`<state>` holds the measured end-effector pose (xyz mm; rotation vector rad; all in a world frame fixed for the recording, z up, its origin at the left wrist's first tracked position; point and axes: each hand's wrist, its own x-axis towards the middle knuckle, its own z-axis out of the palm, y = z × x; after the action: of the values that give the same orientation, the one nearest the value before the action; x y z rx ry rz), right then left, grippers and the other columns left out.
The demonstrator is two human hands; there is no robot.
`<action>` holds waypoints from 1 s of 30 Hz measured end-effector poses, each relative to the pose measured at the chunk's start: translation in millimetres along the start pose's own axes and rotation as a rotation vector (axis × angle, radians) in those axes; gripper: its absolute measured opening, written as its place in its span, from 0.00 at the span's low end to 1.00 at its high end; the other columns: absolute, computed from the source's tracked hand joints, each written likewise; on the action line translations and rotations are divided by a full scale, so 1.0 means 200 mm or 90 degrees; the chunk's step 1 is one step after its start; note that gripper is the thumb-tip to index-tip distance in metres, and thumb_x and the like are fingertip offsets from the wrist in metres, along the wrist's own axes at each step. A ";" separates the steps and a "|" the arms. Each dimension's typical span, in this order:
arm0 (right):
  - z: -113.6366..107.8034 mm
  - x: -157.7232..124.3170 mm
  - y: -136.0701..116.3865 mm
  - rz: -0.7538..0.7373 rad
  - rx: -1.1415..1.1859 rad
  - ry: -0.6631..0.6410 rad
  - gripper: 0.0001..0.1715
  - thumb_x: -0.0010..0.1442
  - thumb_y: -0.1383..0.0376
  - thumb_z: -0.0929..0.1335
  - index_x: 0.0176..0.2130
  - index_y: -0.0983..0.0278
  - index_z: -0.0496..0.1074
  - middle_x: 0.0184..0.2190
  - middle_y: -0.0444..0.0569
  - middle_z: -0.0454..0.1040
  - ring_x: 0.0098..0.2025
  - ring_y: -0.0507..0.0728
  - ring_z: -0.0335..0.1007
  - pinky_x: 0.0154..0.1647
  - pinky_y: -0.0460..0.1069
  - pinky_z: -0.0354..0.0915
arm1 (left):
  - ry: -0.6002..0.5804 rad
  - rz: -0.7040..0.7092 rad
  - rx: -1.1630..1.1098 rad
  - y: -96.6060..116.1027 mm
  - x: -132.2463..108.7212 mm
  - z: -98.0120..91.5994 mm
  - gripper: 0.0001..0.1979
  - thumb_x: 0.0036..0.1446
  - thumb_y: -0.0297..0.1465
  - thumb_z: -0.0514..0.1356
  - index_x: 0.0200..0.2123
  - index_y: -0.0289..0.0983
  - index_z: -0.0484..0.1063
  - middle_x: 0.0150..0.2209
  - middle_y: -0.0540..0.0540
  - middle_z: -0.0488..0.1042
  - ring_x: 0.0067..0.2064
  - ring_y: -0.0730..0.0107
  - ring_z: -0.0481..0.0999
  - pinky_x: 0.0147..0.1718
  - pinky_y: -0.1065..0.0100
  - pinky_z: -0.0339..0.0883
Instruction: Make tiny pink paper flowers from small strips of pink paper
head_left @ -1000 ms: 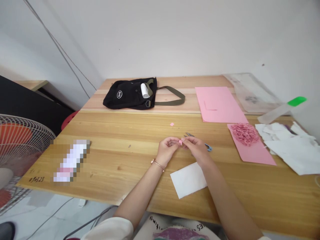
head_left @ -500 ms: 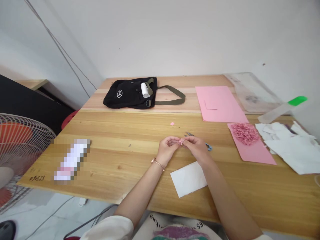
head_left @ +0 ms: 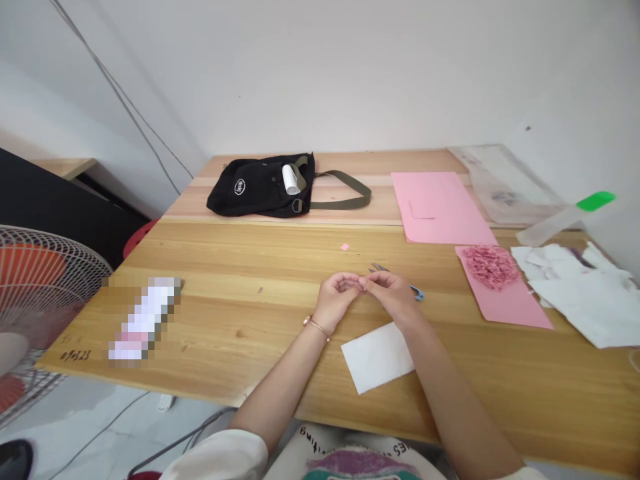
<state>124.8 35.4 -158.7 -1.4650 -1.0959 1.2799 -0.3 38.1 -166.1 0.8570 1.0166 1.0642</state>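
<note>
Fingertips of my left hand (head_left: 339, 293) and my right hand (head_left: 393, 293) meet in a pinch above the table. Between them is a small piece of pink paper, now almost wholly covered by the fingers. Scissors with blue handles (head_left: 418, 293) lie just behind my right hand, partly hidden by it. Under my right forearm rests a white sheet of paper (head_left: 375, 359). A tiny pink paper square (head_left: 345, 247) lies on the wood beyond my hands.
Pink sheets (head_left: 440, 193) lie at the back right. A heap of crumpled pink bits (head_left: 493, 268) sits on a pink card (head_left: 515, 310), beside white tissue paper (head_left: 590, 300) and a green-capped tube (head_left: 565, 219). A black bag (head_left: 250, 187) lies at the back. A fan (head_left: 45, 293) stands left.
The fingertips have closed further over the pink paper piece, which showed more clearly before. Both hands stay in nearly the same place.
</note>
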 end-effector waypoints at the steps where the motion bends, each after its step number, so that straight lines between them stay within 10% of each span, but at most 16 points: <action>1: 0.00 0.00 0.00 0.001 0.004 0.000 0.08 0.42 0.62 0.70 0.22 0.65 0.71 0.23 0.45 0.72 0.29 0.53 0.66 0.35 0.50 0.60 | 0.000 0.000 -0.002 0.00 0.00 0.00 0.06 0.39 0.24 0.61 0.26 0.32 0.70 0.25 0.48 0.74 0.29 0.75 0.72 0.35 0.70 0.66; 30: 0.01 0.00 -0.01 0.033 0.078 -0.044 0.06 0.42 0.63 0.70 0.22 0.64 0.73 0.22 0.44 0.72 0.27 0.51 0.65 0.35 0.49 0.61 | 0.037 0.012 -0.029 -0.01 0.01 -0.01 0.06 0.40 0.29 0.63 0.24 0.33 0.71 0.23 0.49 0.72 0.27 0.75 0.70 0.34 0.69 0.63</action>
<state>122.5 36.0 -156.6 -1.3748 -1.0113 1.4178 -0.7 40.0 -168.9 0.8045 1.0300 1.1297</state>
